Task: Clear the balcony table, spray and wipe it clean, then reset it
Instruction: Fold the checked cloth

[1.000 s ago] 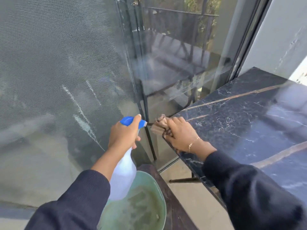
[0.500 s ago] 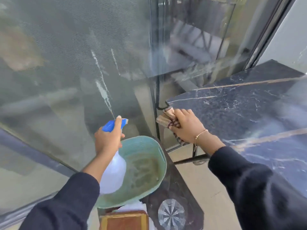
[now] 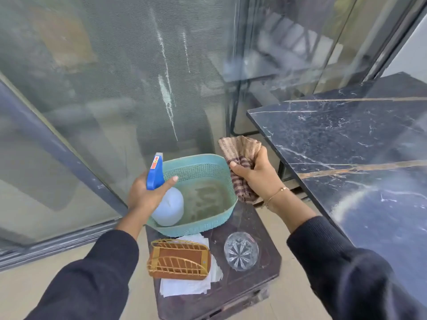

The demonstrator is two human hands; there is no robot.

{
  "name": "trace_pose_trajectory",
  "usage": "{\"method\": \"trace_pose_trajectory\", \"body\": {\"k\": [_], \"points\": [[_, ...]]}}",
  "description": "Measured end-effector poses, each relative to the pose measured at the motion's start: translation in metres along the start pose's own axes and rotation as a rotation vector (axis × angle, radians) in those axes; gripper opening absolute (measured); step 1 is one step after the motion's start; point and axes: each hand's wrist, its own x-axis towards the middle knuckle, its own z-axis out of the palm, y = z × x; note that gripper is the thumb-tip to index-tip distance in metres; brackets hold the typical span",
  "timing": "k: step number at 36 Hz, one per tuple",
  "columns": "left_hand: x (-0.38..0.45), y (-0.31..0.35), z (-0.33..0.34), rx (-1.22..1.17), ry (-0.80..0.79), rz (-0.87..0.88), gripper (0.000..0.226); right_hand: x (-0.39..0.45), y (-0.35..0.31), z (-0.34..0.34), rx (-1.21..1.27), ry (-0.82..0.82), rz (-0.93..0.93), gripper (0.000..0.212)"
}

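Note:
My left hand (image 3: pixel 143 195) grips a white spray bottle (image 3: pixel 168 209) with a blue trigger head, its base hanging inside a teal perforated basket (image 3: pixel 198 165). My right hand (image 3: pixel 256 179) is closed on a brown striped cloth (image 3: pixel 240 151), held in the air over the basket's right rim. The dark marble balcony table (image 3: pixel 360 144) stretches along the right, bare on the part in view. The basket stands on a small dark side stand (image 3: pixel 258 278).
On the stand lie a gold wire napkin holder (image 3: pixel 179 258) with a brown base on white napkins (image 3: pixel 184 285), and a cut-glass dish (image 3: pixel 241 250). A mesh screen and glass door (image 3: pixel 115 77) fill the left and back. Pale floor tiles lie below.
My right hand lifted the cloth off the table corner and brought it over the basket. My left hand lowered the spray bottle into the basket. My view tilted down toward the stand.

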Motion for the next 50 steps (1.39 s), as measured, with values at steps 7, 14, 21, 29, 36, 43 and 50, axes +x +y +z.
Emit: {"method": "trace_pose_trajectory", "body": {"k": [7,14,21,29,36,43,50], "points": [[-0.012,0.006,-0.029,-0.046,-0.099,0.036,0.06,-0.003,-0.021,0.018,0.096,-0.01,0.067,0.041],[-0.023,0.101,-0.054,-0.282,-0.143,0.122,0.036,-0.008,-0.079,0.025,-0.126,-0.021,-0.023,0.051],[-0.055,0.199,-0.127,-0.211,-0.191,0.351,0.039,-0.026,-0.211,0.014,-0.697,-0.037,-0.304,0.012],[-0.102,0.27,-0.22,-0.139,-0.197,0.52,0.069,-0.06,-0.347,-0.026,-0.853,-0.015,-0.571,0.011],[-0.116,0.309,-0.265,-0.216,-0.265,0.562,0.067,-0.088,-0.437,-0.039,-0.801,-0.041,-0.719,0.024],[-0.112,0.335,-0.291,-0.333,-0.31,0.615,0.041,-0.1,-0.492,-0.041,-0.786,-0.019,-0.79,0.022],[-0.091,0.3,-0.288,-0.326,-0.75,0.107,0.105,-0.097,-0.508,-0.036,-0.676,0.11,-0.747,0.022]]}}
